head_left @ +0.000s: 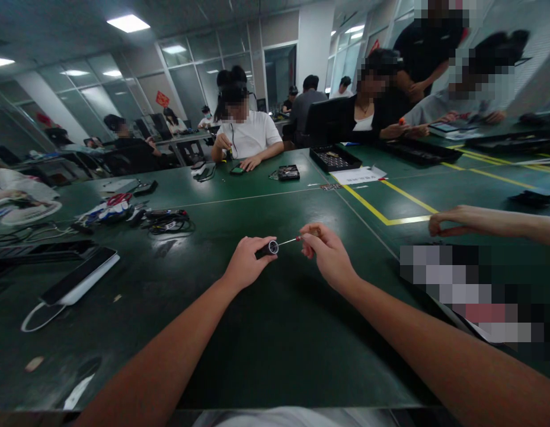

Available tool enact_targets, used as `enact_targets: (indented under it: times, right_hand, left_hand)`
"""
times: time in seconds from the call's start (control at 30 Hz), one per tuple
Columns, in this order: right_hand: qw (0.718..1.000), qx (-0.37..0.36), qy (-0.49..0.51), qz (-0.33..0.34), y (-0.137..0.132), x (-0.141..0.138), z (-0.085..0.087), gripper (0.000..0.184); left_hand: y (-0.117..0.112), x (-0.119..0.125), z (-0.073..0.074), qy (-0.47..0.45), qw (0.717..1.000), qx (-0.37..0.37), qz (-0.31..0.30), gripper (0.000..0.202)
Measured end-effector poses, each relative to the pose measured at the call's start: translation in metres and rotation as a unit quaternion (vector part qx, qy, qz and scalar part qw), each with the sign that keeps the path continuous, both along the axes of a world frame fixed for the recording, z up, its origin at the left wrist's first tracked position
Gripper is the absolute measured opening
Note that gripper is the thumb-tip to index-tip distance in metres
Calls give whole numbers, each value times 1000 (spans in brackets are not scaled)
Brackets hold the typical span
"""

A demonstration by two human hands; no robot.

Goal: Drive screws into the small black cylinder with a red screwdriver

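Observation:
My left hand is closed around a small black cylinder with a pale ring at its end, which looks like a small flashlight. In my right hand is a screwdriver with a thin metal shaft and a reddish collar; its handle is mostly covered by my fingers. The shaft points left, and its tip meets or nearly meets the ringed end of the cylinder. Both hands are above the green table.
Bundled cables and a white-and-black device with a strap lie left. A black tray stands at the back. Another person's hand reaches in from the right. A person in white works opposite. Yellow tape marks the table.

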State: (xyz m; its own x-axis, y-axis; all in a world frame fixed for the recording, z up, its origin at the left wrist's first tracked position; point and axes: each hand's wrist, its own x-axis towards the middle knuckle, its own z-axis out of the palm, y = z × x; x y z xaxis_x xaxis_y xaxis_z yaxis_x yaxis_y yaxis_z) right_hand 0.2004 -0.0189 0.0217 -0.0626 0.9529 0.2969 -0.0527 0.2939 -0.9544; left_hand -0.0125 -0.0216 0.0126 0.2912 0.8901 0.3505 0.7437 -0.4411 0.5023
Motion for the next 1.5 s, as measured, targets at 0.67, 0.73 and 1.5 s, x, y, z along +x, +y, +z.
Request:
enact_targets:
  times: [0.67,0.73,1.5]
  right_hand:
    - [992,-8,-115,-45,-7,-1,-3,25]
    - [987,5,-141,-74,-7,-1,-1,32]
    - [994,0,-82,-70,-4,0,-4,16]
  left_hand:
    - [2,-3,2,1,1000,-2,31,39]
    - [1,-2,1,2,1000,-5,24,39]
    - [0,0,2,-6,1000,-13,21,39]
